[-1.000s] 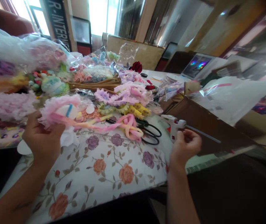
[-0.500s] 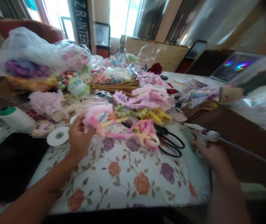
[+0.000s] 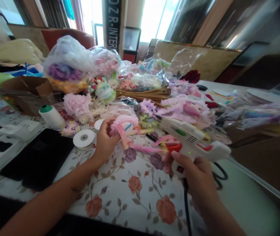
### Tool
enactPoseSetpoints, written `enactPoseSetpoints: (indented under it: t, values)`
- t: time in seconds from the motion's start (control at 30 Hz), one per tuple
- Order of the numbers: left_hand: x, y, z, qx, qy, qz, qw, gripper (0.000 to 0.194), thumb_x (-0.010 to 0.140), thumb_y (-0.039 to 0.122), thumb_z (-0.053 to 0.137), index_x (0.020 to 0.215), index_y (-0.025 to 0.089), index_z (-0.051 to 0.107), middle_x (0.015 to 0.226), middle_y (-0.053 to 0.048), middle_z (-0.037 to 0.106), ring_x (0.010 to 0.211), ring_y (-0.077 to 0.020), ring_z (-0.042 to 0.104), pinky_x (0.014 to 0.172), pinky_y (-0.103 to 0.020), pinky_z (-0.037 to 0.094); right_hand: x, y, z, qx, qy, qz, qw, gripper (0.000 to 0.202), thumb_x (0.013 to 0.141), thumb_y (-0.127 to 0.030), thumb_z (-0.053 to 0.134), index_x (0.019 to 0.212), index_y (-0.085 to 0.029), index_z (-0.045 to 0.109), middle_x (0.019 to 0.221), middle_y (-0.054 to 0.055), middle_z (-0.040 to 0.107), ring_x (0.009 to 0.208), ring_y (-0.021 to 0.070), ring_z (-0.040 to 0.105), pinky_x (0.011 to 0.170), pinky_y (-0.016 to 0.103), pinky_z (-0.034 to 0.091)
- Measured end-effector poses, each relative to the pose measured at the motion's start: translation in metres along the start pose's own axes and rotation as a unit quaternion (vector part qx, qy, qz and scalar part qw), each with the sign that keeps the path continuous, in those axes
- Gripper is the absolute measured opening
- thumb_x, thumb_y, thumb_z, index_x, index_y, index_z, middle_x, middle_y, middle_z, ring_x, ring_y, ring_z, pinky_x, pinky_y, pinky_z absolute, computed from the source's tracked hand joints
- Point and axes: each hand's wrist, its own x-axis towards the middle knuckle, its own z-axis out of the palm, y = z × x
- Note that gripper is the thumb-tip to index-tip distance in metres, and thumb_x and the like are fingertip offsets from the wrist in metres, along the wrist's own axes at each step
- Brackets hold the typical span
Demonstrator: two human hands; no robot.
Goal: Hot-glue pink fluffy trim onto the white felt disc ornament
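My left hand is closed around a fluffy pink fabric piece, which has a white face with a blue stripe in its middle. From that piece a soft pink and yellow strip trails right across the table. My right hand grips a white hot glue gun by its handle, with the nozzle pointing left towards the pink piece but apart from it. A red trigger and a lit green light show on the gun. It hides part of the strip and most of the black scissors.
White ribbon spool, thread cone and dark tablet-like slab lie at left, beside a power strip. Behind are brown stems, bagged flowers and fluffy trims. A cardboard box stands right. The gun's cord hangs down.
My right hand has lifted the glue gun from the right side and brought it left, over the strip and scissors. My left hand keeps hold of the pink piece. The view has turned left.
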Motion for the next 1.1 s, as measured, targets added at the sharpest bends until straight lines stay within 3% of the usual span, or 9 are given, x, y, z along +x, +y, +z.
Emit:
enactPoseSetpoints:
  t: [0.1,0.2,0.33,0.5,0.8,1.0,1.1]
  values:
    - [-0.003,-0.002,0.0,0.016,-0.029,0.015,0.999,0.065,0.068,0.013,0.069,0.127,0.024,0.043,0.109,-0.004,0.059,0.091,-0.0163,0.059,0.081,-0.03,0.049,0.007,0.0,0.019,0.055,-0.042,0.008,0.998,0.019,0.079,-0.032,0.064,0.09,-0.017,0.067,0.062,0.001,0.065,0.04,0.0121,0.054,0.034,0.023,0.04]
    - [-0.008,-0.007,0.001,0.048,-0.068,0.057,0.995,0.074,0.066,0.009,0.07,0.131,0.027,0.039,0.115,-0.006,0.056,0.099,-0.0193,0.059,0.086,-0.034,0.049,0.007,0.011,0.022,0.083,-0.066,0.018,0.994,0.024,0.081,-0.036,0.062,0.095,-0.016,0.065,0.063,0.001,0.065,0.04,0.0118,0.053,0.03,0.019,0.033]
    - [-0.011,-0.014,-0.001,0.105,-0.084,0.137,0.981,0.062,0.074,0.012,0.067,0.126,0.029,0.04,0.123,-0.006,0.051,0.109,-0.0215,0.055,0.093,-0.038,0.047,0.0,0.028,0.018,0.089,-0.084,0.049,0.991,0.029,0.081,-0.037,0.063,0.101,-0.016,0.065,0.065,0.002,0.066,0.038,0.0101,0.051,0.027,0.018,0.028]
    - [-0.009,-0.009,-0.007,0.202,-0.099,0.25,0.942,0.039,0.084,0.012,0.055,0.119,0.027,0.046,0.117,-0.007,0.049,0.114,-0.0229,0.051,0.097,-0.042,0.044,-0.002,0.033,0.016,0.071,-0.087,0.057,0.992,0.029,0.082,-0.039,0.062,0.1,-0.016,0.067,0.065,0.002,0.066,0.037,0.0099,0.05,0.026,0.018,0.028]
    - [-0.007,0.002,-0.008,0.242,-0.067,0.274,0.929,0.04,0.085,0.007,0.05,0.12,0.025,0.053,0.117,-0.007,0.052,0.116,-0.0228,0.052,0.101,-0.042,0.043,-0.011,0.024,0.019,0.088,-0.118,0.074,0.986,0.025,0.078,-0.035,0.067,0.094,-0.017,0.069,0.061,0.001,0.064,0.042,0.0114,0.053,0.04,0.024,0.041]
    - [-0.005,0.005,-0.01,0.243,-0.023,0.299,0.923,0.034,0.087,0.009,0.052,0.114,0.027,0.061,0.113,-0.005,0.057,0.112,-0.0221,0.055,0.098,-0.041,0.047,-0.01,0.023,0.02,0.046,-0.144,0.099,0.984,0.025,0.078,-0.039,0.068,0.09,-0.017,0.07,0.063,0.001,0.063,0.043,0.0123,0.052,0.038,0.024,0.037]
    - [-0.004,0.007,-0.01,0.238,-0.021,0.309,0.921,0.032,0.087,0.01,0.053,0.112,0.027,0.063,0.11,-0.005,0.059,0.108,-0.0217,0.056,0.095,-0.041,0.048,-0.008,0.024,0.018,0.018,-0.162,0.086,0.983,0.025,0.08,-0.041,0.066,0.087,-0.018,0.07,0.054,-0.001,0.059,0.042,0.0136,0.05,0.039,0.026,0.035]
